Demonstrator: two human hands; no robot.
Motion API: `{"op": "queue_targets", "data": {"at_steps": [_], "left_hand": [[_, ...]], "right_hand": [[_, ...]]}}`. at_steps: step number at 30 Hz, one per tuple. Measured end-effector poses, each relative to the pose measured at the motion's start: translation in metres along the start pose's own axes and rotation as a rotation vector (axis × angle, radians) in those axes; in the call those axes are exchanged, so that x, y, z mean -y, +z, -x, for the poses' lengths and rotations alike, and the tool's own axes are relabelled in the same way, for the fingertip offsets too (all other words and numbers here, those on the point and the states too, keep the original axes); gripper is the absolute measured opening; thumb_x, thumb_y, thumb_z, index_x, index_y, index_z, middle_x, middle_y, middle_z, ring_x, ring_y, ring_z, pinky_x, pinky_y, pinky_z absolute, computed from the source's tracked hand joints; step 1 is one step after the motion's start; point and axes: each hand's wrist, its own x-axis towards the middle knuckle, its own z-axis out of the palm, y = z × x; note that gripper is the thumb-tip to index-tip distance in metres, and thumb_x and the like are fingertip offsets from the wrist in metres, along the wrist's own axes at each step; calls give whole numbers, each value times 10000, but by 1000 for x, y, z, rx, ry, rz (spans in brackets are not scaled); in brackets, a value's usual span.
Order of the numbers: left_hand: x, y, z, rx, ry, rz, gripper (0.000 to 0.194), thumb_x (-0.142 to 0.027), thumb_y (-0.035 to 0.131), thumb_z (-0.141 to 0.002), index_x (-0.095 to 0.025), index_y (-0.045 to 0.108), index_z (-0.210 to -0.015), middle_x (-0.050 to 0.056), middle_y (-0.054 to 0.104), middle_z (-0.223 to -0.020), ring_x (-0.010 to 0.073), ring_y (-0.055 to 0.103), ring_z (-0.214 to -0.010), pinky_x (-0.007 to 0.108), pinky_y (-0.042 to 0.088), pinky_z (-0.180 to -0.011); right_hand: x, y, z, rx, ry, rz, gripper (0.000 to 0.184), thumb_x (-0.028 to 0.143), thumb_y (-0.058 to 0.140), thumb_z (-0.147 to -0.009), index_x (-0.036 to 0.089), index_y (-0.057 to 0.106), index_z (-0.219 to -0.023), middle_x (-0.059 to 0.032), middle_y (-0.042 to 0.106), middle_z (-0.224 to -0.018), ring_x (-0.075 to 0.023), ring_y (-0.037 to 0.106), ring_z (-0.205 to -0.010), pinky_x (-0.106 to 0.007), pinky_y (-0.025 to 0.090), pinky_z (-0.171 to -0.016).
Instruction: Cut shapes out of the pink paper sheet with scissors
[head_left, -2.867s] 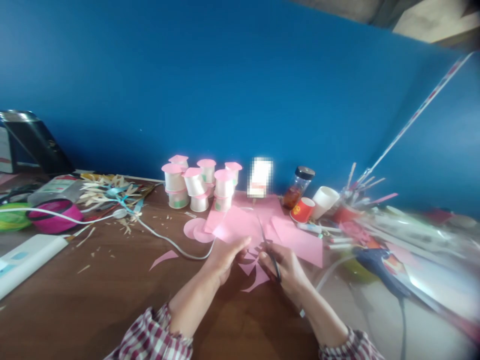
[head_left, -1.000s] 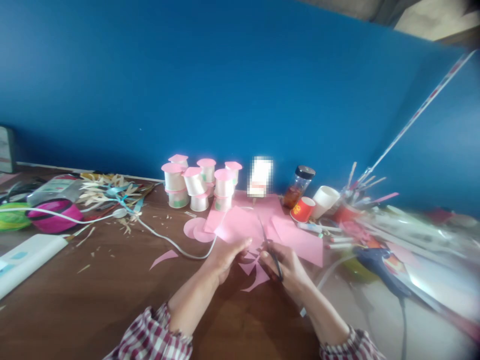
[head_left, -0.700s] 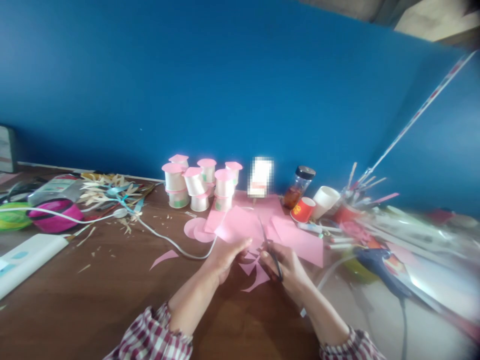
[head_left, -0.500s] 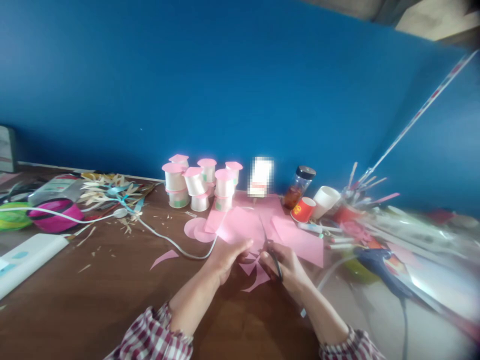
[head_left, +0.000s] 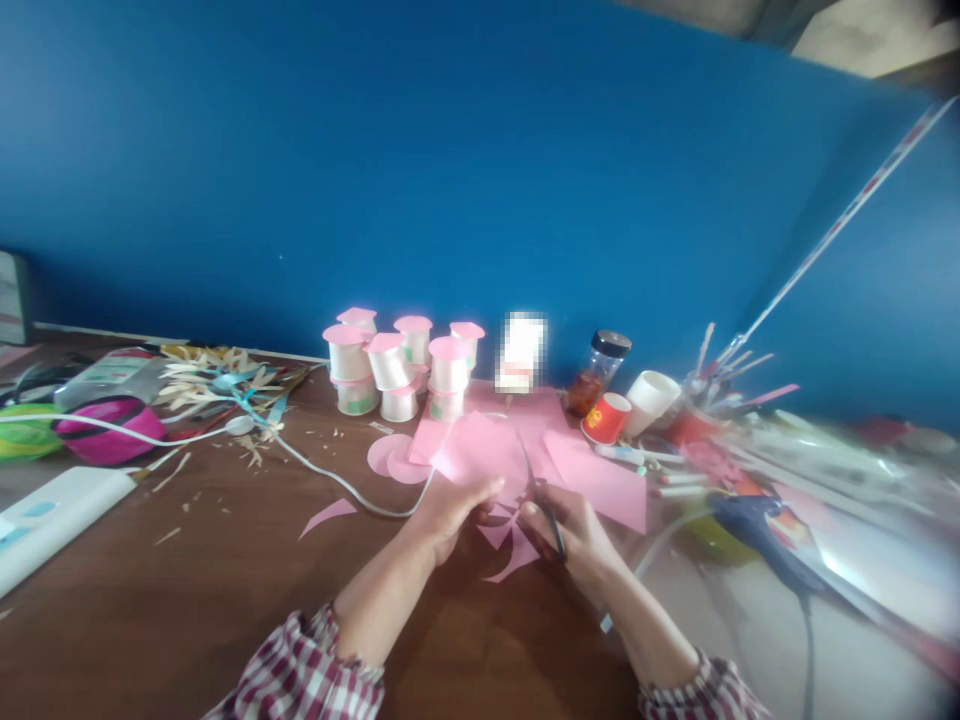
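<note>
Closed on the lower edge of a piece of pink paper (head_left: 480, 450) is my left hand (head_left: 459, 512), thumb on top. My right hand (head_left: 574, 525) grips a pair of scissors (head_left: 552, 525) by dark handles, and the blades reach up along the right side of that paper. Curved pink offcuts (head_left: 517, 562) lie on the table just below and between the hands. Two round pink discs (head_left: 386, 457) rest to the left of the sheet. More pink sheets (head_left: 604, 482) are spread behind and to the right.
Behind stand several stacked white cups with pink paper tops (head_left: 351, 355). A lidded jar (head_left: 592, 375), a red paper cup (head_left: 606, 418) and a white cup (head_left: 652, 400) are at the back right. A glue gun (head_left: 772, 540) lies right. A white cable (head_left: 337, 490) crosses the brown table.
Hardly anything differs. Both hands, the scissors and the pink paper hold almost the same place, with only a very slight shift of the view.
</note>
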Motion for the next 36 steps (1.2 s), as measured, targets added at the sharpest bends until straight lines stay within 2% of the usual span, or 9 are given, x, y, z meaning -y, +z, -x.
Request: {"op": "queue_targets", "data": {"at_steps": [6,18,30,36], "left_hand": [[-1,-2,-2,40,-4,-16,255,-262,767,-602,-134,546,-595,-37,479,-501,78,440,-467,219,406,-461],[-1,-6,-4,44,-11,-24,237,-267,761,-614,-123,573,-610,-17,498,-518,89,452,-479,237,411,-483],[0,-8,-4,25,-33,-28,221,-268,763,-613,-107,613,-638,-12,517,-523,77,448,-471,213,384,-463],[-1,-7,-4,18,-31,-11,239,-271,782,-584,-107,611,-620,-8,529,-514,84,457,-463,239,421,-482]], "right_hand": [[2,0,0,12,7,-3,352,485,629,-790,149,544,-727,56,432,-467,-75,367,-407,-216,263,-408],[1,1,0,-2,-4,19,358,485,628,-791,152,549,-686,47,446,-469,-76,374,-408,-214,266,-399],[0,2,0,-6,-8,29,316,408,653,-794,161,528,-641,54,436,-455,-73,363,-401,-207,261,-403],[-6,1,0,-17,-11,84,308,390,645,-806,159,524,-642,54,444,-453,-71,383,-381,-201,281,-401]]}}
